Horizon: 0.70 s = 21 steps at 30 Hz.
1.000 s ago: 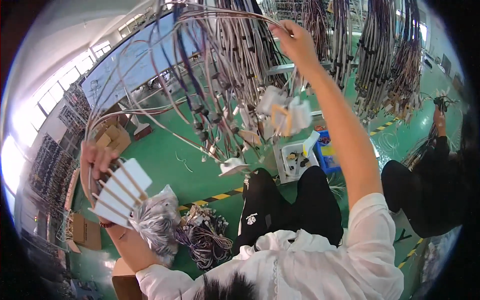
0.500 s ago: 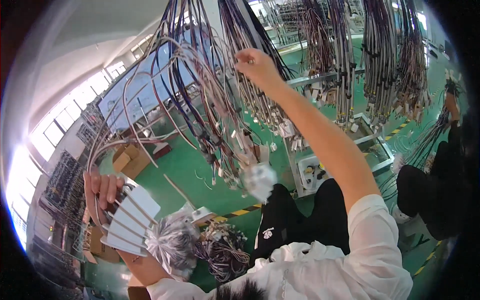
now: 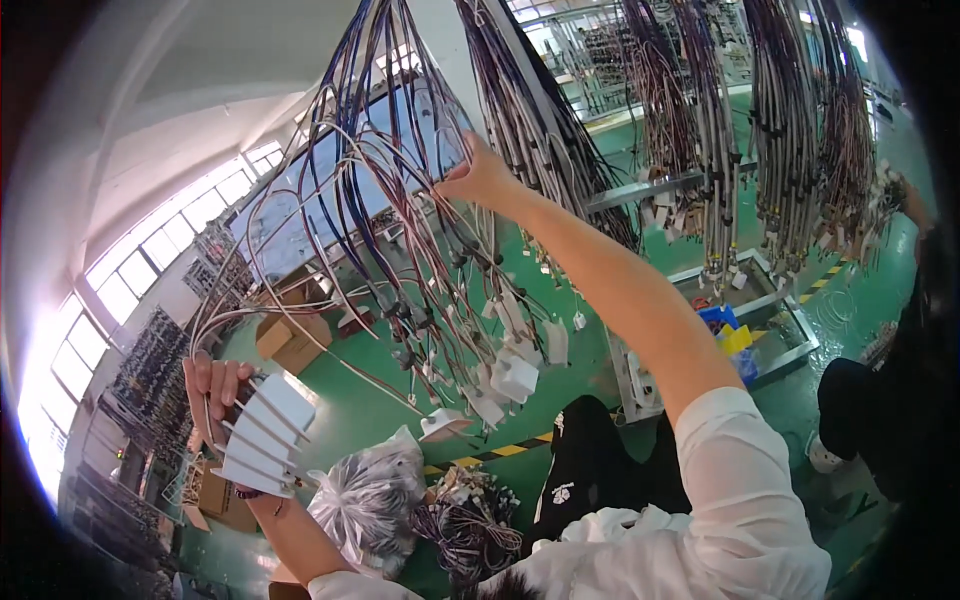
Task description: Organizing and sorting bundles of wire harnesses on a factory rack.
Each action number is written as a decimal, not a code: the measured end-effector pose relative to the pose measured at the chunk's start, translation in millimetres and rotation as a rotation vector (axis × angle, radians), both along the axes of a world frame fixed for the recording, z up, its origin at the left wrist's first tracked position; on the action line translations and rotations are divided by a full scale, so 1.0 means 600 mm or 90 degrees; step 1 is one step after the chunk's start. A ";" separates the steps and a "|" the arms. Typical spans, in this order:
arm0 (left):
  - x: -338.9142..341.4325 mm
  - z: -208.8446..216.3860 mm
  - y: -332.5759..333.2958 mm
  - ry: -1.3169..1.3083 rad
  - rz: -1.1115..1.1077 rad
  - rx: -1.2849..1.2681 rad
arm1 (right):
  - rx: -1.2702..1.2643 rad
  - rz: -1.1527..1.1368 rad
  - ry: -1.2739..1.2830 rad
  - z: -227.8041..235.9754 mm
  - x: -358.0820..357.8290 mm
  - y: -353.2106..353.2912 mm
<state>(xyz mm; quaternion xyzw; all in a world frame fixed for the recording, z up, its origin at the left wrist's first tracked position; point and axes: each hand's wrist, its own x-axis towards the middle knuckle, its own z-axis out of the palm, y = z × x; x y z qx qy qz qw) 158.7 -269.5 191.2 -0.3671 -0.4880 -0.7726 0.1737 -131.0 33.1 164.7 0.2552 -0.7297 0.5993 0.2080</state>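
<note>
Left hand point(image 3: 215, 388): fingers curled, grasping grey cables point(image 3: 212, 330) near their plug ends. White flat connectors point(image 3: 268, 420) fan out just below this grip, side by side; holding the cables close to the plugs probably keeps the ends ordered and apart. The cable lengths arch up from the grip and over toward the hanging bundle.

Right hand point(image 3: 470, 178): raised well above and to the right of the left grip, thumb and fingers parted in a C at the edge of the hanging bundle point(image 3: 352, 185). Cannot tell whether it grips any strand. The bundle drops between the two hands, its white plugs point(image 3: 515, 378) dangling below the right grip; hung so, the strands presumably separate by their own weight.

Surface: green floor point(image 3: 590, 350). Below and right of the left grip, a clear plastic bag point(image 3: 370, 500), then a coiled harness point(image 3: 468, 530) beside it; a cardboard box point(image 3: 292, 340) lies beyond the grip.

Room: more cable bundles point(image 3: 780, 130) right of the right grip, a metal rail point(image 3: 650, 188), windows point(image 3: 200, 208) far left, a co-worker point(image 3: 865, 420) at far right.
</note>
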 end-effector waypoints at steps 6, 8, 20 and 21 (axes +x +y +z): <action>0.013 0.013 -0.008 0.064 -0.023 -0.039 | 0.270 -0.111 -0.073 0.011 0.080 -0.071; -0.013 0.026 0.031 0.057 -0.056 -0.041 | -0.041 -0.071 0.052 -0.033 -0.065 -0.052; 0.003 0.013 -0.006 0.026 0.066 0.007 | -0.236 0.374 -0.053 -0.019 0.008 0.040; 0.004 0.007 -0.010 0.010 0.119 0.066 | -0.299 0.383 -0.084 -0.019 0.014 0.044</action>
